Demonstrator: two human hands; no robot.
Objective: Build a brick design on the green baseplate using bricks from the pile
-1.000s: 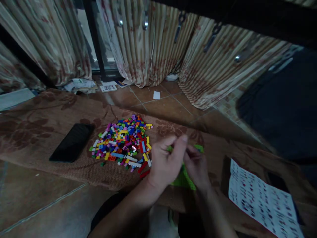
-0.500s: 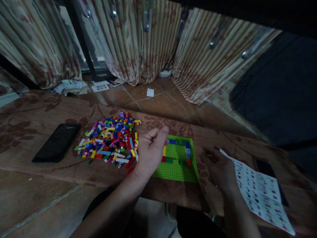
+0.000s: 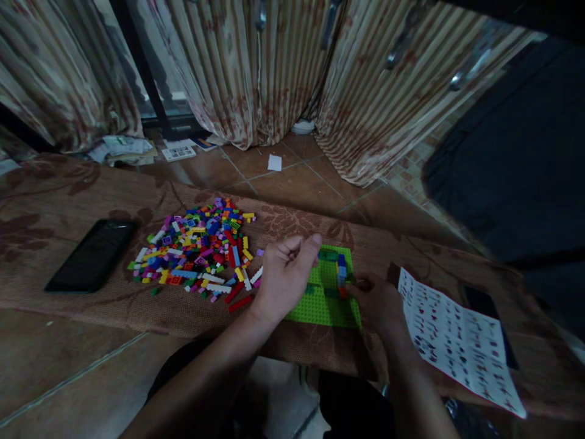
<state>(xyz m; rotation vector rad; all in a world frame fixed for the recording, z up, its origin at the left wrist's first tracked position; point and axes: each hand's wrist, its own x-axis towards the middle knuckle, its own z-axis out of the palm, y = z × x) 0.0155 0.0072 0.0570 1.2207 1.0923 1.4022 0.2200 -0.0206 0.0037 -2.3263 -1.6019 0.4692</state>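
Observation:
A bright green baseplate [image 3: 320, 314] lies on the cloth-covered bench, with rows of blue, green and orange bricks [image 3: 342, 274] standing on it. My left hand [image 3: 287, 274] is over the plate's left part, fingers curled in and thumb up. It covers the bricks there, and whatever its fingers hold is hidden. At the plate's right edge, my right hand [image 3: 377, 299] has its fingers drawn together, the tips close to the orange end of the right row. I cannot make out what is between them. Left of my left hand is a heap of small coloured bricks [image 3: 196, 250].
A black phone [image 3: 91, 256] lies at the left of the bench. On the right, a printed sheet [image 3: 457, 335] partly covers another dark, phone-like object [image 3: 482, 302]. Striped curtains [image 3: 274, 79] hang beyond the bench, above a tiled floor [image 3: 301, 177] with papers.
My right hand has moved left, from beside the printed sheet to the baseplate's right edge. The left hand stays closed over the plate. The view has shifted slightly.

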